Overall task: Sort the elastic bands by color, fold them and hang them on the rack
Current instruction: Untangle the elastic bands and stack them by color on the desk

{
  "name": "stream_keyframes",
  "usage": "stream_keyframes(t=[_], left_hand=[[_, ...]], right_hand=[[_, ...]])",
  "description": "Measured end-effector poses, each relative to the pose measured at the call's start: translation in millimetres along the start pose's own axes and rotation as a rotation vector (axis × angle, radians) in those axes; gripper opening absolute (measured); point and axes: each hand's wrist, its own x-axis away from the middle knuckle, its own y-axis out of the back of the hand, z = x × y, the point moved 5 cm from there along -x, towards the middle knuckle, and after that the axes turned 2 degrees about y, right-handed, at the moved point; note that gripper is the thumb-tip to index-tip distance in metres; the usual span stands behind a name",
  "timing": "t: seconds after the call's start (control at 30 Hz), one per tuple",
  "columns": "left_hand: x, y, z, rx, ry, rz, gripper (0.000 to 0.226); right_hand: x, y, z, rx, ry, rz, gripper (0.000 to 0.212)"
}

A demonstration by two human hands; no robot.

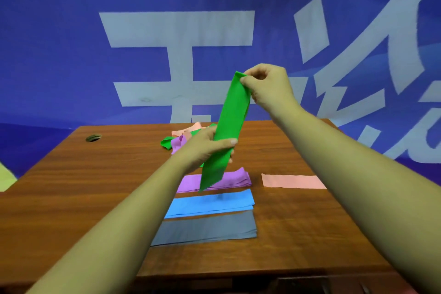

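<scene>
Green elastic band: long flat strip of green stretchy material, held up in the air above the middle of the desk, tilted, its top end leaning right and away, its bottom end hanging free over the purple stack.
Right hand: raised highest, pinching the top end of the green band between thumb and fingertips; the fabric bunches slightly at the pinch.
Left hand: lower, closed around the band's middle, thumb lying across the front face, fingers wrapped behind.
Purple folded bands: flat stack of light purple strips lying crosswise on the desk, partly hidden behind the green band's lower end.
Blue folded bands: flat stack of bright blue strips, just nearer the camera than the purple one, their long edges close together.
Grey folded bands: flat stack of slate-grey strips, nearest of the three, touching or just beside the blue stack's near edge.
Pink folded band: flat pale pink strip, to the right of the purple stack, apart from it.
Unsorted heap: loose tangle of pink, purple and green strips at the far side of the desk, partly behind the left hand.
Desk: brown wood-grain top, with a round cable hole near the far left corner.
Backdrop: blue banner with large pale characters behind the desk.
</scene>
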Motion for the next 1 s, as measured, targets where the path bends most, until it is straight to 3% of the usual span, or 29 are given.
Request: stream_keyframes(t=[0.17,0.33,0.47,0.8,1.0], left_hand=[[25,-8,33,-0.019,0.083,0.063,0.006],[39,-7,59,-0.088,0.185,0.057,0.018],[41,-8,74,-0.150,0.240,0.007,0.015],[14,-60,97,-0.181,0.264,0.044,0.010],[-8,-90,105,-0.259,0.223,-0.098,0.013]], right_hand=[[17,20,-19,0.005,-0.097,-0.040,0.020],[35,61,-61,0.068,-0.224,-0.163,0.020],[59,102,-97,0.120,-0.320,-0.224,0.020],[135,210,-180,0.231,-0.550,-0.376,0.013],[169,260,-219,0.285,-0.635,-0.408,0.018]])
